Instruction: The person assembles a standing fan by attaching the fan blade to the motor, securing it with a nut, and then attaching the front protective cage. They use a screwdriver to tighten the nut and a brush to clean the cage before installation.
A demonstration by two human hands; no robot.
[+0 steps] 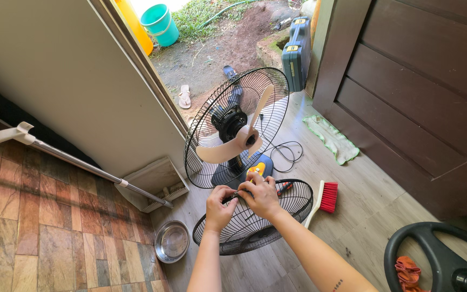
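Left hand (pixel 220 199) and right hand (pixel 261 194): both pinched close together on a small dark part at the upper rim of the loose front grille (pixel 255 219); what that part is cannot be made out, the fingers cover most of it. The front grille is a black wire guard lying tilted on the floor (pixel 298 254), just before the fan. Fan (pixel 237 127): stands upright behind the hands, rear wire guard still fitted, pale blades (pixel 239 138) exposed, black motor housing partly hidden behind the blades; blue and yellow base (pixel 259 166) half covered by the hands. Screwdriver (pixel 284 187): red handle only, the rest lost behind the grille wires. Black cable (pixel 287 154): coiled beside the base. Red-bristled brush (pixel 324 198): right of the grille, touching its rim. Steel bowl (pixel 172 240): left of the grille, on the floor. Green cloth (pixel 332 139): by the dark wooden door. Toolcase (pixel 296 51): dark green, at the doorway. Steering wheel (pixel 433 254): cut off by the lower right corner.
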